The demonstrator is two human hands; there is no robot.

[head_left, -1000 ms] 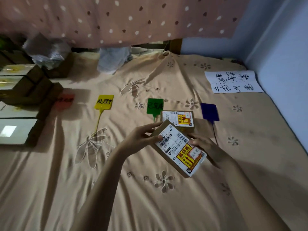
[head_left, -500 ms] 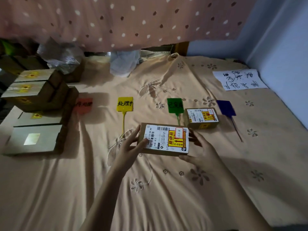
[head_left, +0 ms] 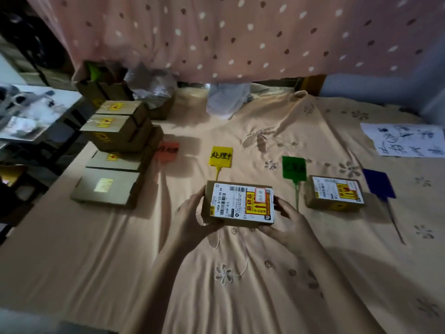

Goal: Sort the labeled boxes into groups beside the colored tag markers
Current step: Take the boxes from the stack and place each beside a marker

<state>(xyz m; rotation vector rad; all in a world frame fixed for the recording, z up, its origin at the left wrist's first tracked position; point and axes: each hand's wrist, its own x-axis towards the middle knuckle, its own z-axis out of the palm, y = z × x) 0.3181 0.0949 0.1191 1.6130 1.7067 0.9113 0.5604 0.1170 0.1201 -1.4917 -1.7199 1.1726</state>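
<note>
A brown cardboard box (head_left: pixel 240 203) with a white shipping label and a yellow-red sticker is held level above the bed, just below the yellow tag (head_left: pixel 220 156). My left hand (head_left: pixel 192 218) grips its left end and my right hand (head_left: pixel 286 225) its right end. A second labeled box (head_left: pixel 334 192) lies between the green tag (head_left: pixel 294 166) and the blue tag (head_left: pixel 378 183). An orange tag (head_left: pixel 167 151) lies at the left, beside a stack of several brown boxes (head_left: pixel 115 150).
A peach floral sheet (head_left: pixel 240 273) covers the bed. A white paper with handwriting (head_left: pixel 407 139) lies at the right by the blue wall. Crumpled plastic bags (head_left: pixel 226 100) sit at the back under a dotted pink curtain. A shelf with clutter stands at the far left.
Both hands have carried the box leftward from near the green tag to below the yellow tag and turned it level. The view has swung left, showing more of the box stack.
</note>
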